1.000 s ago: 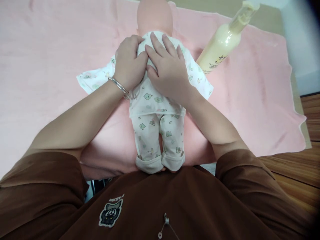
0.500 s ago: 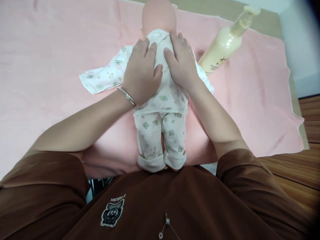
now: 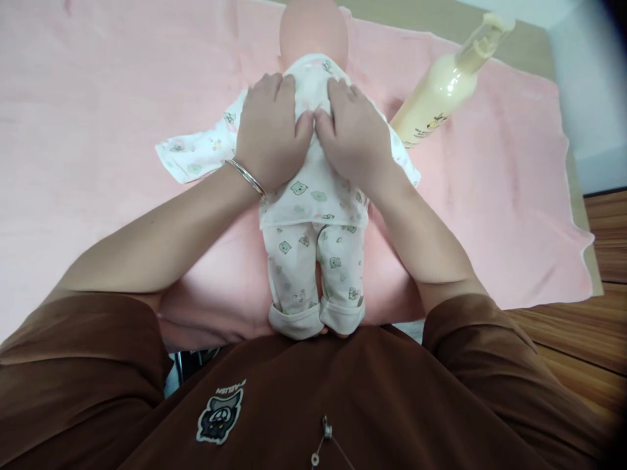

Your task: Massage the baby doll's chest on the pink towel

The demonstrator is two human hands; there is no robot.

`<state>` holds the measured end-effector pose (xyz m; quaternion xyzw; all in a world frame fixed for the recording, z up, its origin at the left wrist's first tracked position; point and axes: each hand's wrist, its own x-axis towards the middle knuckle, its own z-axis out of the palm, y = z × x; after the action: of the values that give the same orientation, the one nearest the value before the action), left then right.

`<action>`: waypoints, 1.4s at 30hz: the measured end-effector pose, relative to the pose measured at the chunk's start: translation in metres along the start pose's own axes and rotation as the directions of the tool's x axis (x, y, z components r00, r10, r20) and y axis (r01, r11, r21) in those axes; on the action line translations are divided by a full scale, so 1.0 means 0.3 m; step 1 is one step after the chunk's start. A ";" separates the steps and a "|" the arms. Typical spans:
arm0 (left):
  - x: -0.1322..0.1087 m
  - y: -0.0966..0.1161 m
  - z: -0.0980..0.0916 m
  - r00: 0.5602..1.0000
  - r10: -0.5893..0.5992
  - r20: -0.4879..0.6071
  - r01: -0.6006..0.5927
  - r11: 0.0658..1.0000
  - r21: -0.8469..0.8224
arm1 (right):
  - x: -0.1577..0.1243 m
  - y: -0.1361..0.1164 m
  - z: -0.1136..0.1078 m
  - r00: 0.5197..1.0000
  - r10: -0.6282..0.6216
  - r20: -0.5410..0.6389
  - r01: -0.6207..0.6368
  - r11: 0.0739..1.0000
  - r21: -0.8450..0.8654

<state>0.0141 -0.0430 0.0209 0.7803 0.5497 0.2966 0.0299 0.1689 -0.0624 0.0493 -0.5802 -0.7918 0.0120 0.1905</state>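
We are keeping a baby doll [image 3: 313, 32] lying on a pink towel [image 3: 490, 196], its bald head pointing away from us, dressed in white animal-print pyjamas [image 3: 313, 202] with cuffed legs. We are resting both hands on its upper back: our left hand [image 3: 272, 130], wearing a metal bangle [image 3: 245, 177], and our right hand [image 3: 353, 130] are lying flat and open side by side, gripping nothing. A cream pump bottle [image 3: 443, 88] is lying tilted on the towel, just beside the doll's outspread sleeve.

Left hand [image 3: 270, 134], right hand [image 3: 353, 134] on doll [image 3: 313, 202]
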 end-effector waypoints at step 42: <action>0.031 -0.040 0.012 0.995 0.061 0.077 -0.066 0.995 0.069 | -0.036 -0.023 -0.058 0.984 -0.111 0.137 0.105 0.993 0.053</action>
<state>0.0080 -0.0292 0.0175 0.8085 0.5334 0.2483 0.0132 0.1708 -0.0783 0.0639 -0.5295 -0.8330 0.0604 0.1483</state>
